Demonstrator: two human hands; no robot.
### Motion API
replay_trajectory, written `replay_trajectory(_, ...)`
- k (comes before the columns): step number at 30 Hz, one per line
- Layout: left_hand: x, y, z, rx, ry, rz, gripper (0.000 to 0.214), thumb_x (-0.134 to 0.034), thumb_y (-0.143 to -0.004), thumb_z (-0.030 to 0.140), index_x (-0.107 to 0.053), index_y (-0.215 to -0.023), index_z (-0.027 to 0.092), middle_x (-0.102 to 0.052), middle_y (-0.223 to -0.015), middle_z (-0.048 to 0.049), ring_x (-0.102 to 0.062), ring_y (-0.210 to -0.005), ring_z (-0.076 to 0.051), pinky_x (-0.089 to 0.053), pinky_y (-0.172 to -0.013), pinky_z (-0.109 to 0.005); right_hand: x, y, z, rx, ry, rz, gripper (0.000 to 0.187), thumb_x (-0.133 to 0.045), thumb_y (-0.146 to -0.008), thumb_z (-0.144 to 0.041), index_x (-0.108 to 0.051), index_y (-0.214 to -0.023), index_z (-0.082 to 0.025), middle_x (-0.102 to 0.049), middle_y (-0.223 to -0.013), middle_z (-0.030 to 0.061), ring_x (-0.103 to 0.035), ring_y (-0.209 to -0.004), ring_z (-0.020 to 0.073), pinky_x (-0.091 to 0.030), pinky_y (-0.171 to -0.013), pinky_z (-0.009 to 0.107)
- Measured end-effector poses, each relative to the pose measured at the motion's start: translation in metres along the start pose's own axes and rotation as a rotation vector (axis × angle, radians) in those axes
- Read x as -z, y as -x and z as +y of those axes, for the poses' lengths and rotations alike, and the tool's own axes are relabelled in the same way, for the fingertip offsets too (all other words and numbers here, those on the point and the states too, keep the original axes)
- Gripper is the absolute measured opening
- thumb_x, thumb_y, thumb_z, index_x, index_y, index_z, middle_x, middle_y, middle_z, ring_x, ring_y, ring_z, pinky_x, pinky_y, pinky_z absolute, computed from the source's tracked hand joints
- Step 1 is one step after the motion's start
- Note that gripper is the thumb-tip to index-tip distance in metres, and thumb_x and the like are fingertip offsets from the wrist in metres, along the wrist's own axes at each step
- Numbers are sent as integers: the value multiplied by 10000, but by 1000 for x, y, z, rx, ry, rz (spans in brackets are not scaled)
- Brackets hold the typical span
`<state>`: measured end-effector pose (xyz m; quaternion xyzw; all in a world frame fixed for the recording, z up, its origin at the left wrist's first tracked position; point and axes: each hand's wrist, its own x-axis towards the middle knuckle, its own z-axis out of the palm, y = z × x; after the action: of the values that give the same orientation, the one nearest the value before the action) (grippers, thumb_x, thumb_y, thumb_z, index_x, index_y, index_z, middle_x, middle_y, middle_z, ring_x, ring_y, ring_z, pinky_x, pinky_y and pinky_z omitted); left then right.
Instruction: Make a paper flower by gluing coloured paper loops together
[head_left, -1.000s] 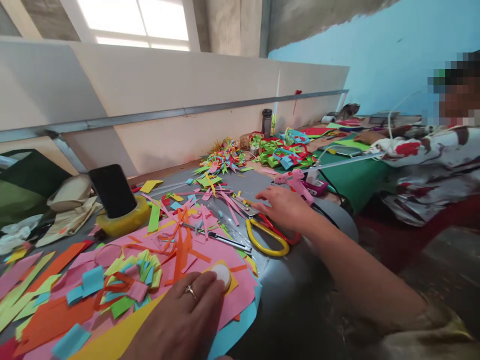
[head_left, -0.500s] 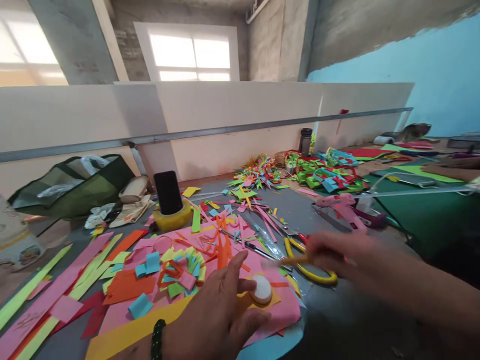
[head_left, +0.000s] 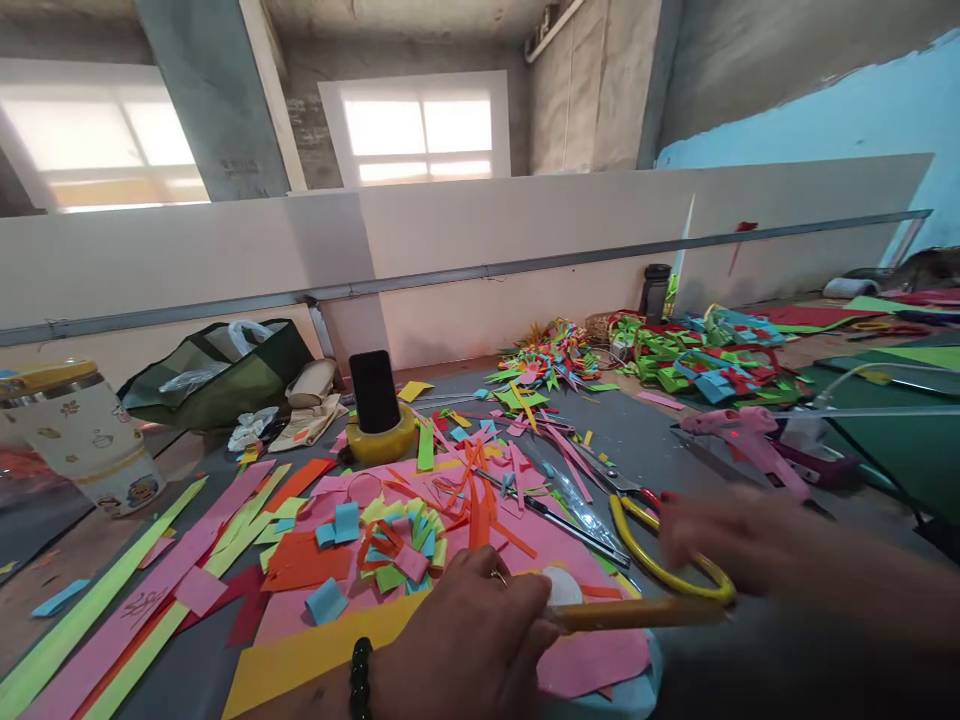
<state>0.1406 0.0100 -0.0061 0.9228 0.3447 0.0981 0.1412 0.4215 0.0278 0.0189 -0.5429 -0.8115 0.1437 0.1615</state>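
Note:
My left hand (head_left: 480, 635), with a dark bead bracelet (head_left: 361, 680) and a ring, is closed at the fingertips around the left end of a brown stick (head_left: 645, 613). The stick lies level, pointing right; its held end is hidden. Just behind it shows a white round disc (head_left: 562, 587), partly covered, above pink paper (head_left: 592, 665). A yellow paper strip (head_left: 300, 650) runs under my left wrist. My right hand (head_left: 712, 540) is smeared by motion near the yellow-handled scissors (head_left: 637, 540), so its fingers cannot be made out.
Coloured paper strips and a curled paper cluster (head_left: 401, 545) lie around. Behind are a phone (head_left: 375, 390) on a tape roll (head_left: 382, 435) and a tumbler (head_left: 90, 440). A pink glue gun (head_left: 750, 440) and green woven pieces (head_left: 667, 345) are at right.
The stick-like tool has passed from my right hand to my left, which has closed from spread fingers around the disc. My right hand is now apart from it. The view has shifted left.

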Motion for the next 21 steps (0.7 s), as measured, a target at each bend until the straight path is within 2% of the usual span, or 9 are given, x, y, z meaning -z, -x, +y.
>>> replay_trajectory(2,-2,1,-2,-25,3,49,368,-251,-967,296,-593,-1024,173,-655,-878,-84,-543,-858,-230,-453,-774,-369,19,-16,19,-91,102,145,517,-307,-920,-533,-704,-846,-211,-702,-889,106,-644,-831,244,-493,-756,351)
replay_trajectory(4,-3,1,-3,-39,-8,83,391,-228,-972,303,-594,-1029,176,-651,-855,-75,-547,-837,-225,-456,-763,-368,29,-27,31,-122,323,368,380,-522,-846,-470,-667,-1064,-195,-613,-1207,185,-550,-1112,347,-402,-934,452)
replay_trajectory(6,-5,1,-4,-37,-26,90,389,-232,-970,296,-596,-1033,178,-651,-846,-71,-551,-829,-225,-460,-756,-372,30,-27,30,-65,470,484,471,-661,-760,-391,-613,-1186,-196,-461,-1392,210,-412,-1261,404,-297,-1026,506)
replay_trajectory(8,-5,1,-3,-28,-37,70,367,-257,-964,286,-603,-1021,179,-654,-843,-70,-553,-828,-228,-465,-746,-374,21,-17,14,54,420,407,388,-589,-827,-377,-610,-1191,-246,-485,-1388,155,-442,-1253,360,-316,-1031,483)
replay_trajectory(10,-5,2,-2,-27,-43,67,348,-280,-962,291,-606,-1006,178,-651,-837,-70,-548,-830,-228,-466,-740,-366,6,-2,-12,171,239,196,314,-392,-939,-360,-641,-1123,-305,-632,-1210,78,-571,-1116,269,-424,-939,408)
replay_trajectory(12,-5,4,-1,-29,-47,89,345,-283,-968,296,-604,-1004,175,-643,-832,-70,-537,-830,-221,-463,-748,-354,-11,8,-40,270,165,-13,275,-438,-931,-386,-666,-1056,-296,-687,-1034,55,-629,-957,232,-471,-798,338)
replay_trajectory(15,-5,6,1,-33,-48,92,351,-269,-976,284,-600,-1002,170,-640,-858,-72,-519,-838,-212,-454,-774,-354,-31,9,-66,322,221,-147,265,-488,-920,-397,-665,-845,-215,-668,-725,27,-614,-653,169,-387,-565,265)
replay_trajectory(19,-3,9,-1,-53,-42,11,338,-270,-979,269,-598,-959,189,-651,-997,-62,-506,-876,-217,-440,-810,-394,-27,11,-59,340,286,-256,330,-427,-949,-382,-650,-792,-197,-641,-621,17,-568,-537,143,-291,-478,260)
replay_trajectory(21,-2,11,-3,-71,-38,-16,295,-309,-969,259,-590,-909,196,-637,-1104,-50,-502,-907,-221,-429,-838,-417,-12,20,-44,252,268,-172,321,-408,-947,-334,-692,-858,-212,-672,-678,36,-591,-561,143,-353,-505,254)
